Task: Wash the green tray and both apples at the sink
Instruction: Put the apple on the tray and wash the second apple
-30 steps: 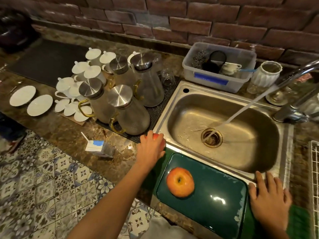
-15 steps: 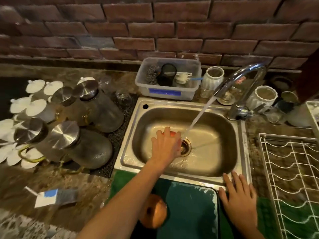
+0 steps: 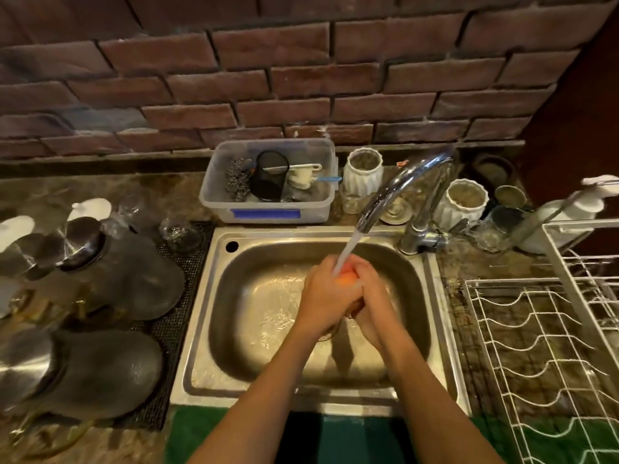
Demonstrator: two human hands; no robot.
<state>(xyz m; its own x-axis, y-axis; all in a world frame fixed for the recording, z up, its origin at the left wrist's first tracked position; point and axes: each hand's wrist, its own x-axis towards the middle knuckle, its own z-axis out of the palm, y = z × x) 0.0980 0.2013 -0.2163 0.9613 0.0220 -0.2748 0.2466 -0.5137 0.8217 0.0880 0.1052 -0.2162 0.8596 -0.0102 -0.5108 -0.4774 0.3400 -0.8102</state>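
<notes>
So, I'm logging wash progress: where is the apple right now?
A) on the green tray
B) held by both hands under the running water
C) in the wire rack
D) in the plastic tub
B: both hands cup the apple under the tap's stream over the sink.

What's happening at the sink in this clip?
A person is washing an apple over the sink. The left hand and the right hand both cup it under the water running from the faucet. The green tray sits on the counter edge in front of the sink, not yet washed. The second apple is not visible now.
</notes>
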